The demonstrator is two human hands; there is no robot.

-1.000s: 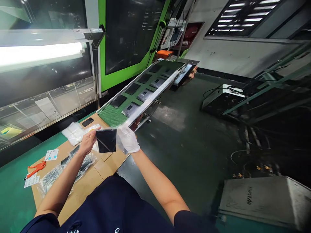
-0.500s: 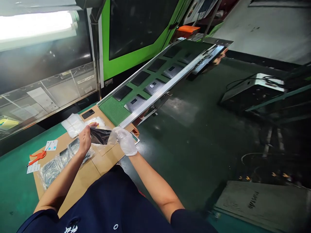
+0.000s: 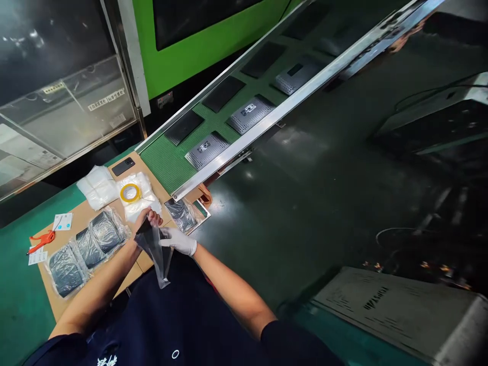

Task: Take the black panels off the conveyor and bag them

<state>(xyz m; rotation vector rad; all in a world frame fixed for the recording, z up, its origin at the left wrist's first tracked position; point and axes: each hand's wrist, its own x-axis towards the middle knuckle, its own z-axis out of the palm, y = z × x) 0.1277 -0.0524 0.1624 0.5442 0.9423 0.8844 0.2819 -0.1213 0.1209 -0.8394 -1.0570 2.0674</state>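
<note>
My bare left hand [image 3: 149, 219] is closed on a clear plastic bag [image 3: 159, 254] and the dark panel [image 3: 143, 227] showing in its upper part. The bag's loose end hangs down in front of my shirt. My right hand [image 3: 178, 241], in a white glove, grips the bag's side just right of my left hand. Close beyond the hands lie a yellow tape roll [image 3: 130, 192] on a stack of clear bags [image 3: 147, 206] and a bagged dark panel [image 3: 183, 214] at the table corner.
Several wrapped panels [image 3: 88, 246] lie on the cardboard [image 3: 49, 300] at left, near an orange air gun [image 3: 42, 240]. A phone [image 3: 123, 166] and more bags [image 3: 98, 188] sit farther back. The green conveyor [image 3: 168, 168] carries two rows of dark panels.
Both hands have come lower and nearer my body. The bag, stretched sideways between them before, now hangs downward. The tape roll and the bagged panel at the corner have come into clear view.
</note>
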